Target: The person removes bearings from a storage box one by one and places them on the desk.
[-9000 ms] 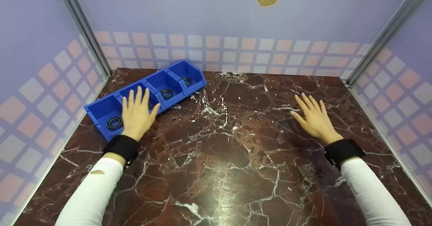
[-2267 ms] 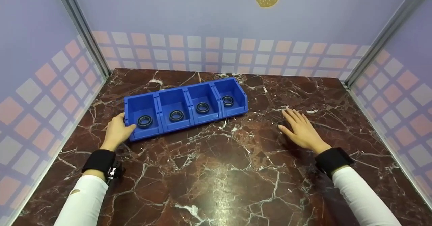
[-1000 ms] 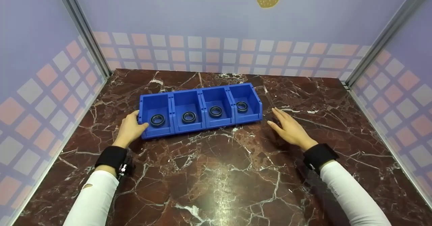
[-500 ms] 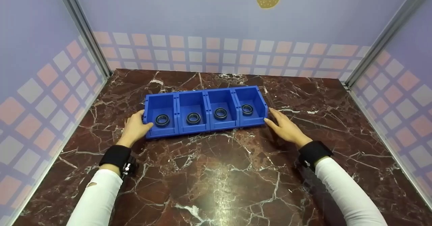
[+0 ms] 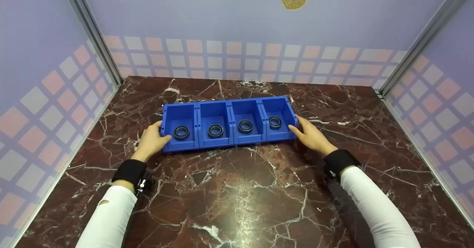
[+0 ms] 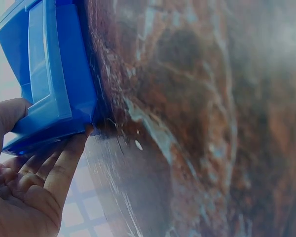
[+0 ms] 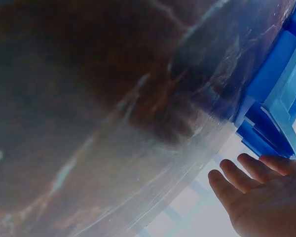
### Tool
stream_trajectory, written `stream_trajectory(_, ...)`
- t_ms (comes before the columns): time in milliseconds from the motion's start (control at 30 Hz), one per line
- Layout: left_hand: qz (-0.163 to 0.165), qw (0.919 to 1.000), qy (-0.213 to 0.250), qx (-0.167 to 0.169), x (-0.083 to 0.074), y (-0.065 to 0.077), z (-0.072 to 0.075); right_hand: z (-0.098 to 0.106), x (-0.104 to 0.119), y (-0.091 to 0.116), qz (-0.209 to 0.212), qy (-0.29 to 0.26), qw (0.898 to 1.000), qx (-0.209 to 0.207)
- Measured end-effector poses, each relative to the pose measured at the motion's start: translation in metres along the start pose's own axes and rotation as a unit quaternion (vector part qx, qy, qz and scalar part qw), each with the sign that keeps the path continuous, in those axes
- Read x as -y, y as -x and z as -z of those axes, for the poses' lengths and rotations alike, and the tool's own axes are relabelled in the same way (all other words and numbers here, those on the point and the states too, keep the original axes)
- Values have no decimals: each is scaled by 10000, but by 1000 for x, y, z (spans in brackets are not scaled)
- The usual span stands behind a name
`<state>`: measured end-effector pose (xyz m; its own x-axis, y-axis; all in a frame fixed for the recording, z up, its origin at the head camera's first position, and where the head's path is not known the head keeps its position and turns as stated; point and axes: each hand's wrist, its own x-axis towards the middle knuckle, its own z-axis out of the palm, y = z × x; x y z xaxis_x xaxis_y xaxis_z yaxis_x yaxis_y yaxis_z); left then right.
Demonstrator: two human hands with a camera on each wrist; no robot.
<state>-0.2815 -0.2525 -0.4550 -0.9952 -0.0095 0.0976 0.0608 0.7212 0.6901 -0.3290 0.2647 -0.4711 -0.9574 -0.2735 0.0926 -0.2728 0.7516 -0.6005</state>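
A row of joined blue storage bins (image 5: 214,144) sits mid-table, with one dark ring-shaped bearing in each compartment, such as the leftmost bearing (image 5: 182,133) and the rightmost bearing (image 5: 275,122). My left hand (image 5: 151,141) grips the row's left end, thumb over the front rim and fingers along the outside. The left wrist view shows its fingers (image 6: 64,170) reaching to the lower corner of the bin. At the opposite end my right hand (image 5: 312,136) has its thumb over the front corner and its fingers against the outer side. That thumb is hidden in the right wrist view.
The brown marbled table (image 5: 237,196) extends in front of the bins and to both sides. Tile-patterned panels enclose it, with a back wall (image 5: 237,22) behind and metal posts (image 5: 418,40) at the corners.
The bin row has moved from the back left towards the middle and turned nearly parallel to the back wall. My left hand moved to its left end; my right hand came inward onto its right end.
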Motion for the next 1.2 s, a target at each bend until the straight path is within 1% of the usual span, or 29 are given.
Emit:
stream_trajectory(267, 6, 9999, -1, 112, -1, -2, -4, -2, -1, -10, 77, -454, 9987, -237)
stream_trajectory(367, -5, 9999, 27, 140, -2, -3, -5, -3, -2, -12, 112, -505, 9980, -351)
stream_trajectory(500, -27, 9999, 45, 155, -4, -4, -6, -4, -3, -14, 9, -608, 9970, -472)
stream_trajectory(800, 13, 9998, 124, 162, -6, -6, -10, -4, -4, -11, -225, -889, 9950, -399)
stream_trajectory(1033, -61, 9999, 149, 49, -7, -10, -16, 1, -6, -5, -127, -842, 9957, -355)
stream_trajectory(1133, -98, 9998, 180, 30, -7, -12, -18, 3, -7, -3, -159, -809, 9961, -307)
stream_trajectory(1200, -117, 9998, 179, 36, -8, -13, -20, 3, -8, -1, -231, -892, 9954, -265)
